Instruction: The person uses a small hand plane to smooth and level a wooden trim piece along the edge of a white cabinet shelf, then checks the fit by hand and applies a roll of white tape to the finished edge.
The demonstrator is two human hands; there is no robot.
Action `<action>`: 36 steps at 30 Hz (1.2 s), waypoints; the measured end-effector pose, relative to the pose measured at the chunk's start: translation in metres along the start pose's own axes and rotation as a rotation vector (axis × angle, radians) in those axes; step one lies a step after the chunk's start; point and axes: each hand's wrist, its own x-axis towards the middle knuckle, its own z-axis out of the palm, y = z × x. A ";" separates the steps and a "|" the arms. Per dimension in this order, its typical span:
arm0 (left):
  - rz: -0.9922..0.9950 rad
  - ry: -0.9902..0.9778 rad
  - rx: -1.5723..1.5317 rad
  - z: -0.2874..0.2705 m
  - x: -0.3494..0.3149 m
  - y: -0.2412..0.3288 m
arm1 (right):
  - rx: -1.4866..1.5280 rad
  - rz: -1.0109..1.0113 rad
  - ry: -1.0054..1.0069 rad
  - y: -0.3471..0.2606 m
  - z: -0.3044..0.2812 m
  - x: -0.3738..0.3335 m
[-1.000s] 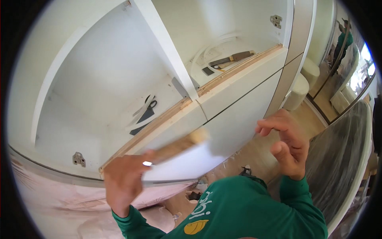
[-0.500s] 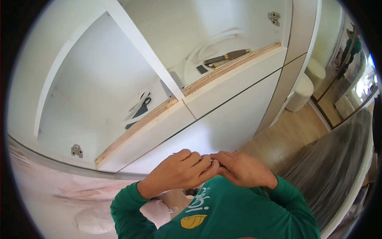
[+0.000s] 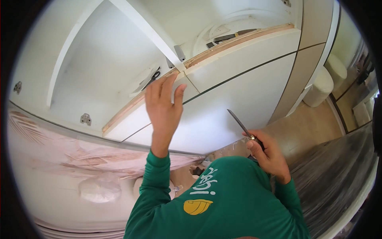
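Observation:
My left hand point(image 3: 162, 104) is open with fingers spread. Its fingertips are over the raw wood edge point(image 3: 131, 104) of the white cabinet, just left of the upright divider point(image 3: 153, 30); whether they touch it cannot be made out. In my right hand point(image 3: 269, 156) is a utility knife point(image 3: 238, 122), gripped by its handle with the long thin blade out. The blade points up and left, in front of the white lower panel point(image 3: 215, 119). Behind my left fingers, black-handled scissors point(image 3: 156, 74) and white strips lie inside the left compartment.
A dark-bladed hand tool point(image 3: 225, 38) lies in the right compartment behind another wood edge point(image 3: 238, 44). Metal hinge plates point(image 3: 85, 118) are fixed inside the cabinet. Plastic-covered furniture point(image 3: 330, 175) stands at right, beside the wooden floor point(image 3: 306, 127). White stools point(image 3: 320, 87) are farther back.
My hands, together before, have come apart. The left has opened and reached up to the cabinet edge; the right has moved right and down, its knife blade now showing. The view has shifted.

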 end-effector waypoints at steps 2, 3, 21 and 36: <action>-0.030 0.000 0.106 0.011 -0.003 0.014 | 0.051 0.026 -0.020 -0.004 -0.006 -0.002; -0.038 0.009 0.162 0.015 -0.005 0.025 | 0.072 0.039 -0.029 -0.005 -0.009 -0.001; -0.227 0.021 0.227 0.017 0.003 0.008 | -0.897 -0.451 0.113 -0.106 -0.076 0.107; -0.541 -0.432 -0.124 -0.028 0.065 -0.011 | -0.762 -0.625 -0.280 -0.104 -0.174 0.222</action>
